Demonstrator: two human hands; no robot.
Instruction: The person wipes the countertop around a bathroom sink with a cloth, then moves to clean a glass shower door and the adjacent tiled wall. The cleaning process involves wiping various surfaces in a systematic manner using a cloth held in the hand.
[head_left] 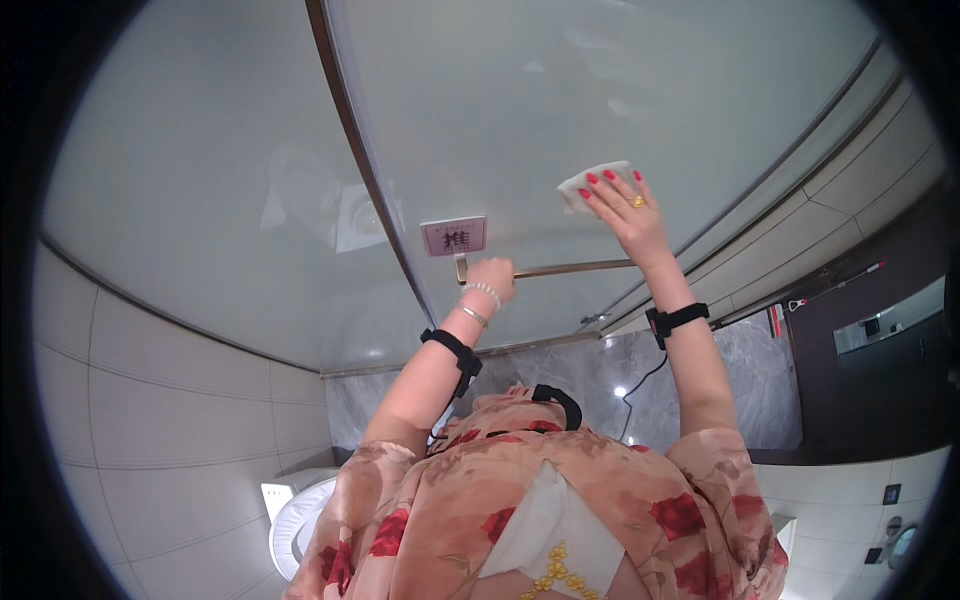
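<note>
My left hand (492, 280) is closed round the bronze-coloured handle bar (575, 269) of a frosted glass door (520, 120), near the bar's left end. Higher up and to the right, my right hand (632, 222) presses a white cloth (575, 192) to the glass, fingers stretched over it. The cloth looks folded, and part of it is hidden under the fingers. Just above my left hand, a small pinkish sign (454, 237) is stuck on the door.
A dark metal frame post (360, 150) divides the door from a second glass panel (200, 170) on the left. A white toilet (290, 525) stands at lower left. Grey marbled floor (745, 375) lies below, and a dark door (880, 390) is at the right. A black cable (640, 392) hangs from my right wrist strap.
</note>
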